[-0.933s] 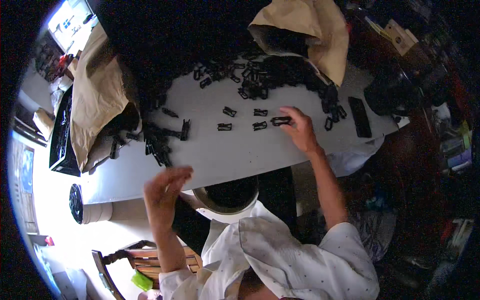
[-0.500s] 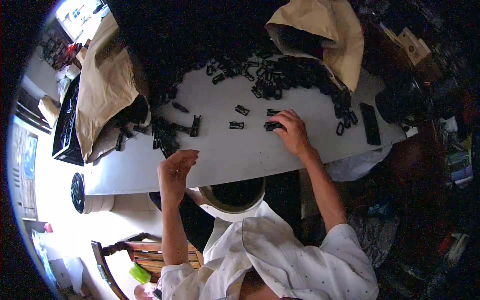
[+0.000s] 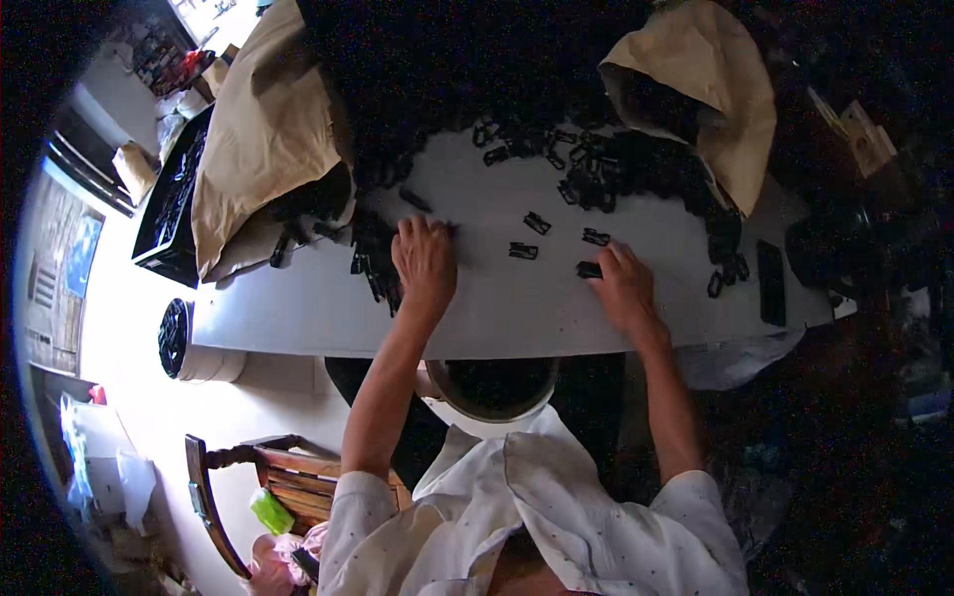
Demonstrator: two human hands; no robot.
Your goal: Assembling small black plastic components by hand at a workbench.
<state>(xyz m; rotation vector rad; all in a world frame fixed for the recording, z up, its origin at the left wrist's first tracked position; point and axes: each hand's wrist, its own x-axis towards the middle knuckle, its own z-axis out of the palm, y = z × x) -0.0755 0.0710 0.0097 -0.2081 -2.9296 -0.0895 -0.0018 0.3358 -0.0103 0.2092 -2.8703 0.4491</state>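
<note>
1. Left hand (image 3: 425, 260) — back upward, fingers bent down toward the pale grey tabletop (image 3: 497, 316), at the right edge of the left pile (image 3: 370, 260) of small black clips; fingertips mostly hidden, so cannot tell whether it grips anything; one dark elongated piece (image 3: 413, 200) lies just beyond the fingers
2. Right hand (image 3: 626, 288) — fingers and thumb drawn in at the right end of the near-right clip (image 3: 589, 269), covering that end; pinched or merely touched, cannot tell
3. Three more clips lie singly between the hands: far-right clip (image 3: 595, 236), just beyond the right fingertips; far-left clip (image 3: 537, 223), tilted; near-left clip (image 3: 523, 250), roughly level; all apart from one another
4. Far heap (image 3: 593, 169) of the same black pieces along the tabletop's far side, fading into shadow; a few loop-shaped ones (image 3: 730, 273) at its right end
5. Left paper bag (image 3: 268, 149), brown, its mouth beside the left pile; right paper bag (image 3: 740, 119), its mouth beside the far heap; black crate (image 3: 164, 238) left of the first bag
6. Black flat slab (image 3: 770, 283), phone-shaped, near the tabletop's right end; round basin (image 3: 542, 397) below the near edge, wooden chair (image 3: 298, 462) at lower left
</note>
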